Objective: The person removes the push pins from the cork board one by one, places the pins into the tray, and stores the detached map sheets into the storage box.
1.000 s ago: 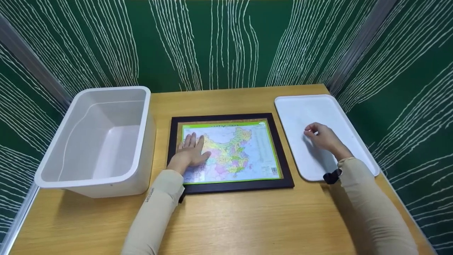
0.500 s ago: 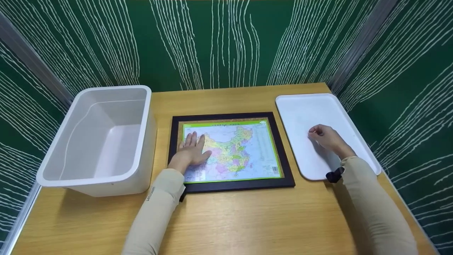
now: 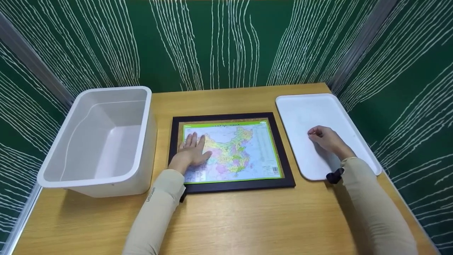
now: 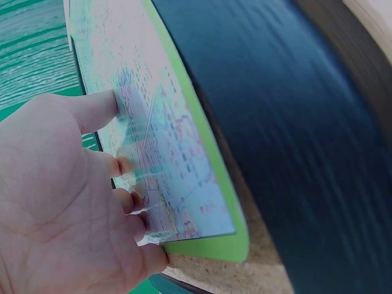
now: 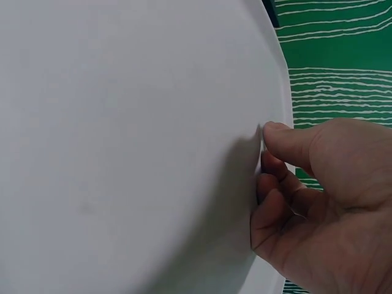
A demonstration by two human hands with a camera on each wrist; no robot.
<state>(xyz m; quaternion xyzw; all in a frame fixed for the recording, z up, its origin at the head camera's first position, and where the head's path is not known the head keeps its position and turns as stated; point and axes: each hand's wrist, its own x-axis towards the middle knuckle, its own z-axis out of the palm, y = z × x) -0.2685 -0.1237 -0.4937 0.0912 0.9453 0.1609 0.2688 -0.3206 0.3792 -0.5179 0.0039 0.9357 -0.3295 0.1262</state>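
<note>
Wooden worktop (image 3: 230,219) carries three things in a row, all seen from the head camera. Flat on the coloured map (image 3: 237,152) lies the left hand (image 3: 191,154), palm down, its fingers (image 3: 193,139) straight and slightly spread, pointing away from the person. The left wrist view shows the same fingers (image 4: 98,110) pressed against the glossy map (image 4: 159,135) near its green border. That map sits inside a black frame (image 3: 283,156), whose near left corner lies just behind the heel of this hand.

Over to the far side of the frame from those fingers, the right hand (image 3: 327,139) rests on a white tray (image 3: 304,106). Its fingers (image 3: 313,132) are curled in, thumb tip against the forefinger; the right wrist view shows the fingers (image 5: 275,177) bent against the tray (image 5: 122,141), and nothing can be seen held between them, though a small thing would be hidden.

Beyond the left hand's outer side stands a deep white bin (image 3: 70,177), just beside the frame and apart from the fingers. Both forearms wear beige sleeves (image 3: 155,212).
</note>
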